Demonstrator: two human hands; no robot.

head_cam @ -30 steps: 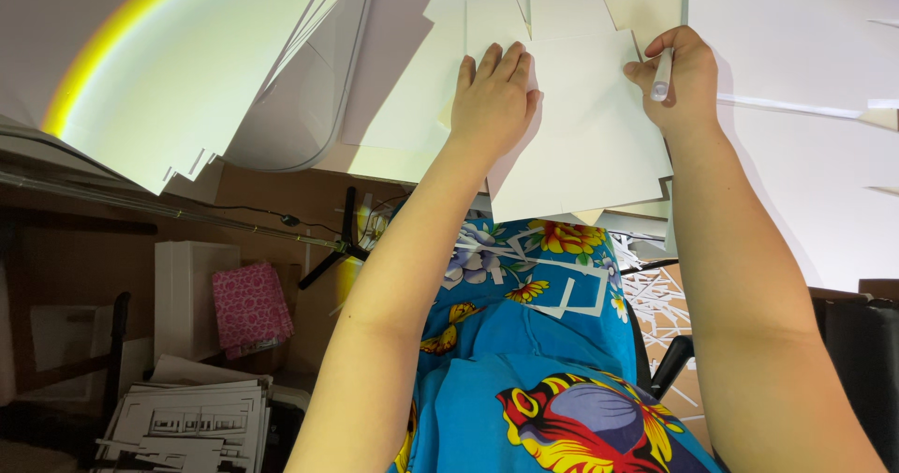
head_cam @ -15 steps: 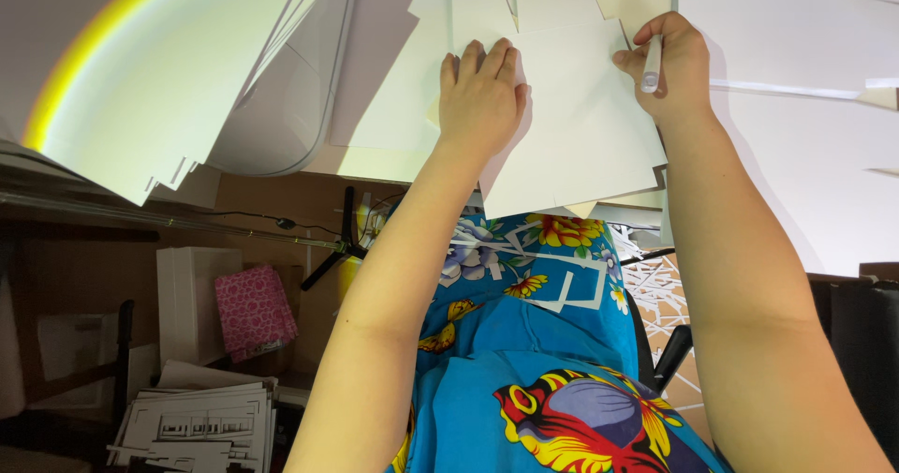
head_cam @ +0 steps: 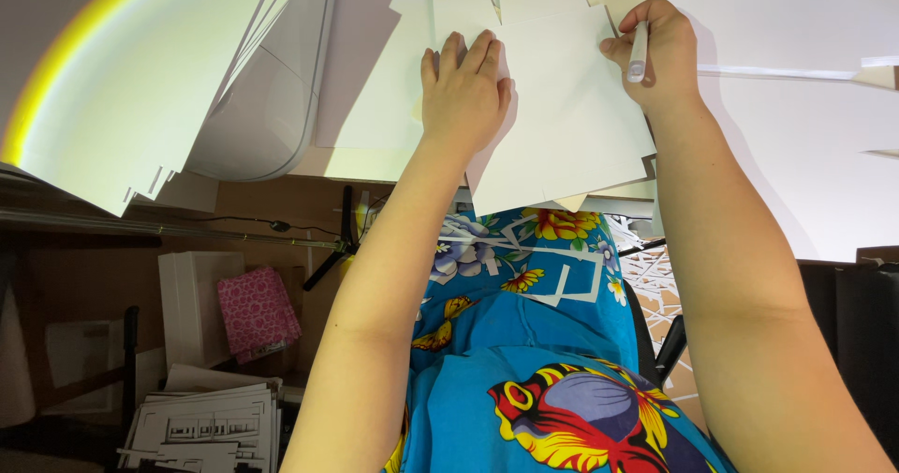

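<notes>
White card sheet (head_cam: 562, 126) overhangs the tabletop's near edge, pinned flat under the left hand's (head_cam: 464, 94) spread fingers while the right hand (head_cam: 660, 51) grips a white pen-like tool (head_cam: 638, 53).

The left hand (head_cam: 463, 94) presses flat on white card (head_cam: 562, 126) (notched edges) while the right hand (head_cam: 660, 56) grips a pen (head_cam: 639, 53).

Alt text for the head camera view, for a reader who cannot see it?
A person's left hand presses flat on a white cut-out card sheet on a white table, while the right hand grips a white pen-like tool at the sheet's edge. Bright floral clothing fills the foreground.
</notes>
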